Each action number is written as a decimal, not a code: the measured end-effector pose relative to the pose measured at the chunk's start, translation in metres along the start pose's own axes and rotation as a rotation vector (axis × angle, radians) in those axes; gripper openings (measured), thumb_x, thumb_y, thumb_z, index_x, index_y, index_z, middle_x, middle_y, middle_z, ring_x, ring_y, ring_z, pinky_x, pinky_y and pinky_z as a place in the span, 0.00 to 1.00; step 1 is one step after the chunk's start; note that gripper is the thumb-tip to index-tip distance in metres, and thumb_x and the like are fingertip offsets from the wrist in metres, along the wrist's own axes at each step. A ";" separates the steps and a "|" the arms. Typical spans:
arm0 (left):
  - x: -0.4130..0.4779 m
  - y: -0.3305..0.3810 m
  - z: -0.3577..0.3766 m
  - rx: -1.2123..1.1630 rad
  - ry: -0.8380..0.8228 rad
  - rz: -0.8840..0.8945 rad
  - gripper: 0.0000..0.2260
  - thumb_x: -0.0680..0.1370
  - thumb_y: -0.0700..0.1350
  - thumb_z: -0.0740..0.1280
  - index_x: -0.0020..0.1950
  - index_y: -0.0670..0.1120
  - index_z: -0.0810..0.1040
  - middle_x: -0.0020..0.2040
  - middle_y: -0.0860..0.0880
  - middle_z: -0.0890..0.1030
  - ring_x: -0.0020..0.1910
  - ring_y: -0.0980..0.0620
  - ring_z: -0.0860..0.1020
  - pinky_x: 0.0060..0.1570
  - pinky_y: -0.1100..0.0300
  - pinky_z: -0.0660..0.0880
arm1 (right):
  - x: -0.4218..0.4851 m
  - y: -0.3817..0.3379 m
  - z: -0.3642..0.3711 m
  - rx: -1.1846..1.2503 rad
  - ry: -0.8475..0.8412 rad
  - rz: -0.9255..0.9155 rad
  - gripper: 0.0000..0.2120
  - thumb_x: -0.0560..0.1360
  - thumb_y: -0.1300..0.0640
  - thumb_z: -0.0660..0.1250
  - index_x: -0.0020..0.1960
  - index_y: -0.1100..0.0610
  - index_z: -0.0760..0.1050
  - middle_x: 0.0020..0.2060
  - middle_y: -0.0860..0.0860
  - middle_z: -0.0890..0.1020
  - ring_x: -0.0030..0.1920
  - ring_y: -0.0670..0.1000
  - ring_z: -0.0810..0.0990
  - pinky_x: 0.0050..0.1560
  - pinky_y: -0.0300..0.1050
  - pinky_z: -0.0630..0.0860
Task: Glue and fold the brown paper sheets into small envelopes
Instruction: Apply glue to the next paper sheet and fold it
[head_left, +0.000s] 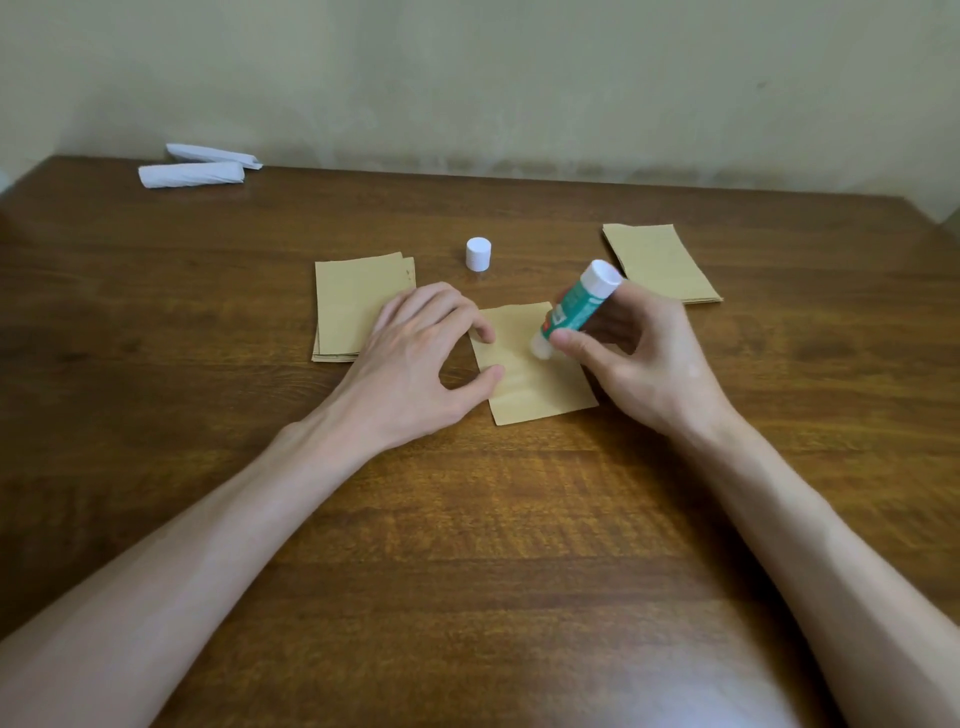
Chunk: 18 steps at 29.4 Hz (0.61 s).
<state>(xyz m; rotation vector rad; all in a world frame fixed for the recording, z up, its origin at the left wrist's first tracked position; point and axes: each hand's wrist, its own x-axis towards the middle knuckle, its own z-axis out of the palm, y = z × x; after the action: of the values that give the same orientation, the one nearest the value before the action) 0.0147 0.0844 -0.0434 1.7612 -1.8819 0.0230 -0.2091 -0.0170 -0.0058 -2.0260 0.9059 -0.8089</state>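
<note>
Right hand (639, 358) grips the green-and-white glue stick (576, 306), dabbing the thin brown paper sheet (535, 384) mid-desk; left hand (415, 353) fingertips pin its nine-o'clock edge. Light, floppy, likely to slide, so hold the edges.

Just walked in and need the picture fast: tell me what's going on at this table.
A person is gluing a brown paper sheet on a wooden table. The right hand grips an uncapped glue stick, its tip down on the sheet, while the left hand pins the sheet's left edge with its fingertips. The white cap stands behind. A left stack and a right stack of brown sheets flank it.
</note>
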 end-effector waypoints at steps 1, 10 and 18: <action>0.000 0.000 0.000 0.004 -0.001 0.000 0.14 0.79 0.61 0.64 0.58 0.55 0.77 0.59 0.59 0.75 0.71 0.55 0.68 0.75 0.53 0.60 | 0.001 0.001 0.005 -0.045 -0.049 -0.014 0.14 0.78 0.57 0.77 0.62 0.56 0.81 0.55 0.45 0.86 0.57 0.42 0.85 0.63 0.46 0.81; 0.000 0.000 -0.001 0.014 -0.006 -0.001 0.15 0.79 0.62 0.64 0.58 0.55 0.77 0.59 0.59 0.75 0.70 0.55 0.69 0.73 0.54 0.61 | 0.007 -0.004 0.020 -0.211 -0.030 -0.132 0.11 0.75 0.46 0.77 0.54 0.46 0.80 0.45 0.39 0.84 0.47 0.41 0.82 0.49 0.37 0.78; 0.000 0.000 -0.001 0.002 -0.012 -0.013 0.17 0.78 0.64 0.62 0.59 0.56 0.77 0.60 0.60 0.75 0.70 0.56 0.68 0.73 0.54 0.60 | 0.003 -0.003 0.016 -0.219 -0.095 -0.102 0.10 0.80 0.55 0.74 0.60 0.52 0.79 0.53 0.43 0.87 0.58 0.43 0.84 0.63 0.52 0.81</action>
<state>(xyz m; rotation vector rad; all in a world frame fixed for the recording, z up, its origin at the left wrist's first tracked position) 0.0147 0.0844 -0.0426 1.7785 -1.8800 0.0098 -0.1942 -0.0121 -0.0103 -2.2969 0.8749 -0.6851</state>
